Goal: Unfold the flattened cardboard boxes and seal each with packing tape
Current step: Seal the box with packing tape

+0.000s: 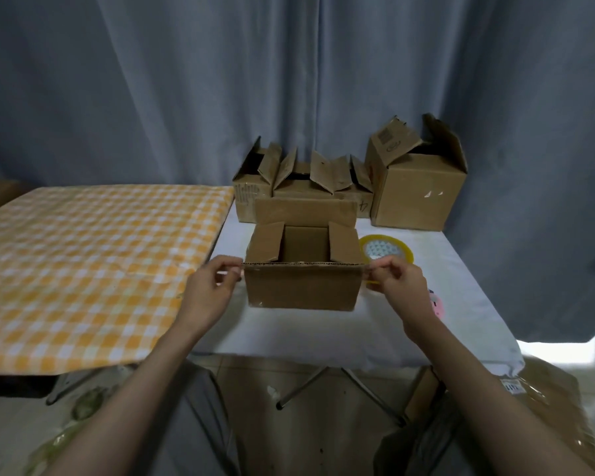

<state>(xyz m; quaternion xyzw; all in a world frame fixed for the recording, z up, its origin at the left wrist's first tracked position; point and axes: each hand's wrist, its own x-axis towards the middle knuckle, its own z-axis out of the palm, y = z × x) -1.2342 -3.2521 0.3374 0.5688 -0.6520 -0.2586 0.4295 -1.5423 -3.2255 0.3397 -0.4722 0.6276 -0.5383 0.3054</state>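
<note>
Your left hand point(208, 286) and right hand point(401, 281) flanked the small open brown cardboard box point(303, 266) on the white-covered bench point(323, 331). Both sets of fingers were curled in a pinch at the box's near top corners; what they pinched was too thin and pale to make out, maybe clear tape, can't tell. The near flap hung down in front, side flaps tipped inward, the far flap stood up. The yellow-cored roll of packing tape point(389, 250) sat just right of the box, partly hidden by your right hand. More open cardboard boxes point(416, 190) stood behind. An orange checked cloth point(90, 262) lay left.
</note>
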